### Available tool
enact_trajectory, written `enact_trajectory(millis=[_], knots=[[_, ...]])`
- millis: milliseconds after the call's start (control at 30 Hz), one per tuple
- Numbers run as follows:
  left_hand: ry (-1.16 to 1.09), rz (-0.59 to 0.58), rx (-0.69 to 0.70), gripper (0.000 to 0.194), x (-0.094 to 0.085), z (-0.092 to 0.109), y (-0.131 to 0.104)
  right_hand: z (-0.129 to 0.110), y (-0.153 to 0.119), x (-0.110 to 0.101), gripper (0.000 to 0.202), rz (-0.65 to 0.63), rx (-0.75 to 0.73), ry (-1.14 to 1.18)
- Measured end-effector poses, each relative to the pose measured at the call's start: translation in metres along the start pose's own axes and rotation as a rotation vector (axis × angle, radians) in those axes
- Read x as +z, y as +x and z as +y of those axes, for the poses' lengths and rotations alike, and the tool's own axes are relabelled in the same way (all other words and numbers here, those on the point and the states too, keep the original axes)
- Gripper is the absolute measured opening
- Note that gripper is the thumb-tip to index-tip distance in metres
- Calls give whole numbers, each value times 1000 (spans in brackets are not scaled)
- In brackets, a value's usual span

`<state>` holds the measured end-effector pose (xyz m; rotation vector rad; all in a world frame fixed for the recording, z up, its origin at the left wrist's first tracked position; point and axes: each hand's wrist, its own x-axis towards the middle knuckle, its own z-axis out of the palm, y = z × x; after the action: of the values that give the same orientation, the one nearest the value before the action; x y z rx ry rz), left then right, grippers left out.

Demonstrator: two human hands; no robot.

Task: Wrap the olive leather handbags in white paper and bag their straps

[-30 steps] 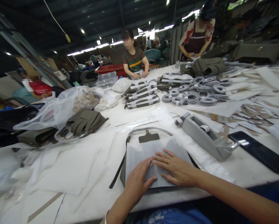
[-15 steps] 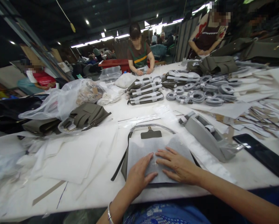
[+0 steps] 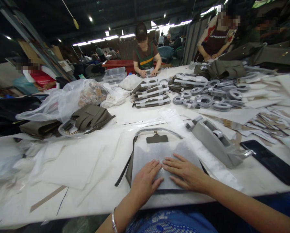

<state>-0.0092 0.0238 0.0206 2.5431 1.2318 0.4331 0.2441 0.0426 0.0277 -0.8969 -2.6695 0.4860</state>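
An olive-green handbag lies flat before me, its front covered by a translucent whitish sheet. My left hand rests on the sheet with its fingers stretched out. Beside it my right hand lies flat on the same sheet, fingers spread; the fingertips of both hands nearly meet. Above the sheet's top edge an olive flap tab with a small metal fitting shows, inside the loop of the wrapped handle. A strap trails off the bag's left side.
A grey tape dispenser and a black phone lie to the right. White paper sheets spread on the left. Further back are wrapped straps, coiled rolls and olive bag pieces. A co-worker works across the table.
My left hand has shifted slightly, its fingers now closer to the right hand's. The right hand stays almost in place on the sheet. The bag has not visibly moved.
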Motion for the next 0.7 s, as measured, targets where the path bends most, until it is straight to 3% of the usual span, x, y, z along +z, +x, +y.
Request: enact_trajectory(millis=[133,300,533,700], knots=[[185,-73,39,46,-8,3,-1,-3,-1,1,50,-18,7,-63],[261,-134,113,58,-21,-4,-5,-2,-3,-1,59,-80,36,-101],[417,-5,206,69,-13,-14,-10,-2,-4,-8,65,-79,39,-129],[488,160,357,57,8,-39,-9,15,-7,6,64,57,-61,-264]])
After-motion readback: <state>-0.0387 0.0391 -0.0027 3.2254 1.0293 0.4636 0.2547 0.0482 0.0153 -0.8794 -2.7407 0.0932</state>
